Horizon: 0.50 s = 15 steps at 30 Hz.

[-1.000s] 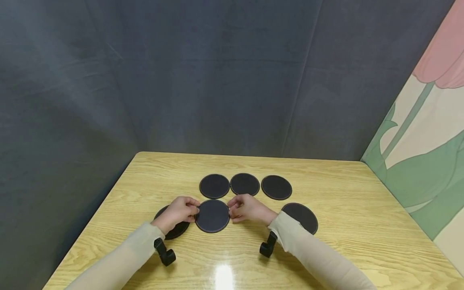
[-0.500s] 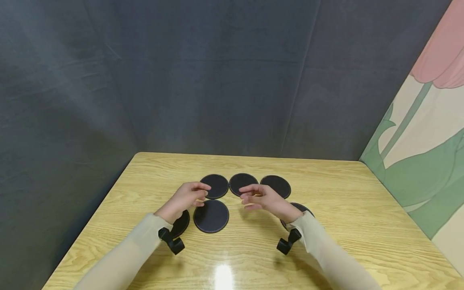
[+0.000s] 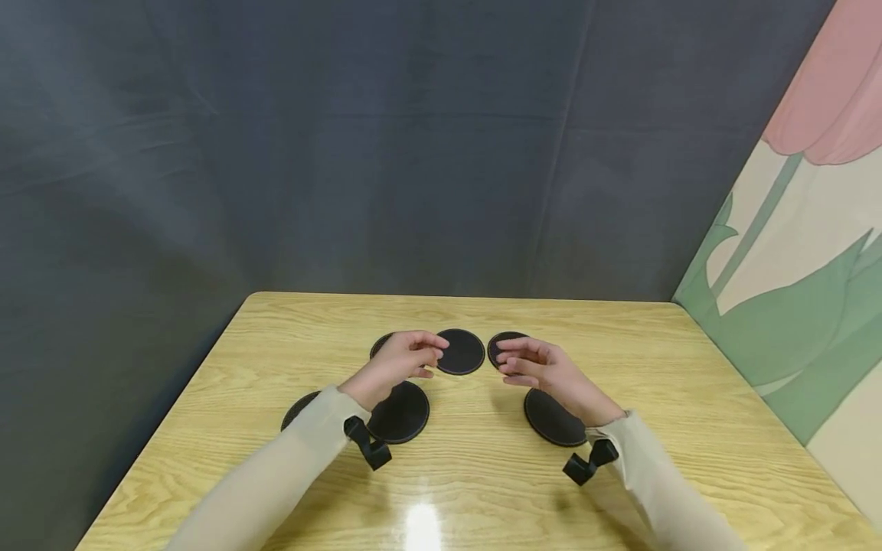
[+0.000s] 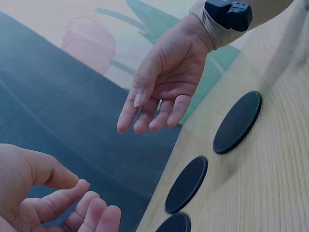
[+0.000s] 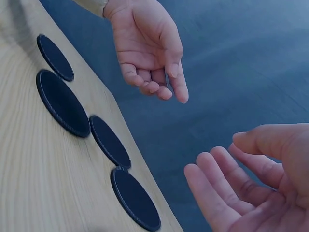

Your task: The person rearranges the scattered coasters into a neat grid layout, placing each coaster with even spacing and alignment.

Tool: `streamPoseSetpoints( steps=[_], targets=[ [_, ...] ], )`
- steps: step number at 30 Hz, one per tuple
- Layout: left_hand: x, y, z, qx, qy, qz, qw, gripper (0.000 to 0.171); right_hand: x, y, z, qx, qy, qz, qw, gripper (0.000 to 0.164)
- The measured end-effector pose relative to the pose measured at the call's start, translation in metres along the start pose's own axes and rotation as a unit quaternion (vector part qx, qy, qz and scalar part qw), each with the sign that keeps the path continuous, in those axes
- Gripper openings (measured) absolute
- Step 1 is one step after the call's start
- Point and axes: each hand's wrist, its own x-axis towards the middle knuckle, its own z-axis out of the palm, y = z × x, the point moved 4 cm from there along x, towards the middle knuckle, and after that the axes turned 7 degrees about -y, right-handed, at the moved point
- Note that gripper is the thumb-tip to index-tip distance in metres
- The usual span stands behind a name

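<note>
Several flat, round black coasters lie on the wooden table in two rows. The back row holds a left coaster (image 3: 377, 347) partly behind my left hand, a middle coaster (image 3: 464, 353) and a right coaster (image 3: 501, 350). In the front row are a far-left coaster (image 3: 298, 407) half covered by my sleeve, another coaster (image 3: 403, 417) beside it, and a right one (image 3: 551, 419) under my right wrist. My left hand (image 3: 400, 363) hovers above the left coasters, fingers loosely bent, holding nothing. Above the right coasters hovers my right hand (image 3: 544, 371), relaxed too; both wrist views show it raised off the table.
The wooden table (image 3: 455, 490) ends at a dark grey curtain (image 3: 413, 153) behind and to the left. A wall with a painted pink tulip (image 3: 820, 92) borders it on the right. Black wrist cameras (image 3: 368, 444) hang below both cuffs.
Both hands have let go of the front coaster they were touching, lifted, and moved rightward and away from me, drawing apart. The coasters stay in place; the head view has shifted slightly.
</note>
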Motion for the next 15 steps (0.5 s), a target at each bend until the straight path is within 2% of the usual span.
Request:
streamPoseSetpoints(
  steps=[8, 12, 15],
  targets=[
    [0.024, 0.005, 0.032, 0.0, -0.038, -0.003, 0.9993, 0.029, -0.026, 0.004, -0.03, -0.052, 0.041, 0.001, 0.998, 0.039],
    [0.034, 0.003, 0.053, -0.003, -0.049, -0.006, 0.9988, 0.024, -0.04, 0.009, -0.043, -0.055, 0.048, -0.003, 0.997, 0.037],
    [0.04, -0.001, 0.071, 0.007, -0.058, -0.003, 0.9983, 0.021, -0.053, 0.016, -0.052, -0.056, 0.048, 0.011, 0.997, 0.038]
  ],
)
